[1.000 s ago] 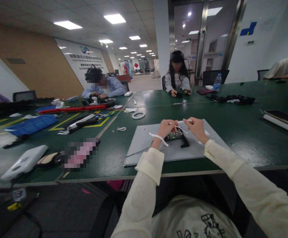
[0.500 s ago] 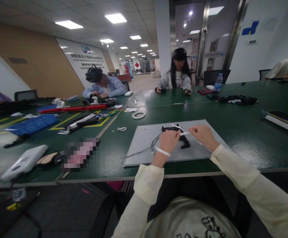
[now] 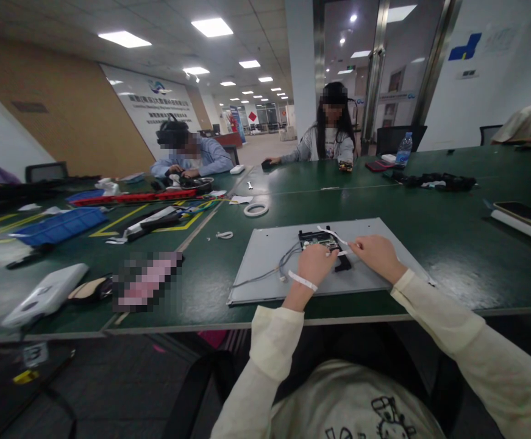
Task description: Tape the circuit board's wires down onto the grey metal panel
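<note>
In the head view a grey flat panel [image 3: 265, 250] lies on the table before me. On it sits a black bracket [image 3: 344, 264] with a circuit board [image 3: 320, 238] showing inside its frame. My left hand [image 3: 316, 266] is closed in a pinch over the bracket's lower left part. To its right, my right hand [image 3: 377, 257] pinches too, above the panel. A narrow white strip [image 3: 334, 235], like tape or a flat ribbon, runs from the bracket's top towards my right fingers. A short white piece spans the gap between both hands. Grey cables [image 3: 284, 261] trail left from the bracket.
A white ring-shaped roll [image 3: 256, 210] and a small coiled white cord [image 3: 224, 235] lie beyond the panel. Leftward are a blue tray [image 3: 59, 227], a white device [image 3: 46, 296] and a pixelated pink item [image 3: 149, 280]. Two people sit across the green table [image 3: 457, 244].
My left hand has dropped slightly, and the circuit board shows more clearly. Both hands stay pinched around the white strip. The person opposite has stretched one hand out to the left.
</note>
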### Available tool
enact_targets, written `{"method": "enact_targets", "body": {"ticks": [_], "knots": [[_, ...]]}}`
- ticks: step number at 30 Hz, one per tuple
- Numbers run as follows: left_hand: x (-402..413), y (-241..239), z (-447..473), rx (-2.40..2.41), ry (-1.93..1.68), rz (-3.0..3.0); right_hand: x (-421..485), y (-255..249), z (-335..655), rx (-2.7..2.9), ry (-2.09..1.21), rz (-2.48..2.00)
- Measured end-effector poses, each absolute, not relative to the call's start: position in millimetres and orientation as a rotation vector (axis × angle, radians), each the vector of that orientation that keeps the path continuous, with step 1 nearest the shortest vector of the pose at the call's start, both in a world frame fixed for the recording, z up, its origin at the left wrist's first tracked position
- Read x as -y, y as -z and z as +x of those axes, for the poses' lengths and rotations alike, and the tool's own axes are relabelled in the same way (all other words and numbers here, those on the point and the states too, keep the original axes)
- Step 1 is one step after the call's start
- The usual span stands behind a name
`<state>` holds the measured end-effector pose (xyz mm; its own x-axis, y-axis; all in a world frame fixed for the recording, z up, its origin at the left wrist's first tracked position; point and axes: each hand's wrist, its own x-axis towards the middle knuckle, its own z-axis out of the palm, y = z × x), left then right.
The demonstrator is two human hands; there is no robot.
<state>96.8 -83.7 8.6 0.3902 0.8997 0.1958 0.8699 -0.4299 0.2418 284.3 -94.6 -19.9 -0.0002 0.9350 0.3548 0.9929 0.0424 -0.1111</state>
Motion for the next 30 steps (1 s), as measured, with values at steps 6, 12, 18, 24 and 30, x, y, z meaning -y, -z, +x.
{"method": "enact_targets", "body": {"ticks": [6,12,18,24,30], "knots": [[86.2,-10.2,100.0,-1.683,-0.317,2.523,100.0,13.8,278.3,2.088,0.237,-2.001],[85.0,0.0,103.3,-1.700,-0.222,2.634,96.3,15.5,273.8,2.202,0.207,-2.087],[84.4,-3.0,98.1,-1.733,-0.219,2.654,99.5,12.3,281.2,2.109,0.247,-2.157],[89.0,-7.7,83.1,-1.786,-0.195,2.643,102.8,12.8,286.0,2.080,0.242,-2.154],[88.0,-9.1,69.3,-1.727,-0.413,2.524,103.8,2.8,278.3,1.938,0.078,-1.909]]}}
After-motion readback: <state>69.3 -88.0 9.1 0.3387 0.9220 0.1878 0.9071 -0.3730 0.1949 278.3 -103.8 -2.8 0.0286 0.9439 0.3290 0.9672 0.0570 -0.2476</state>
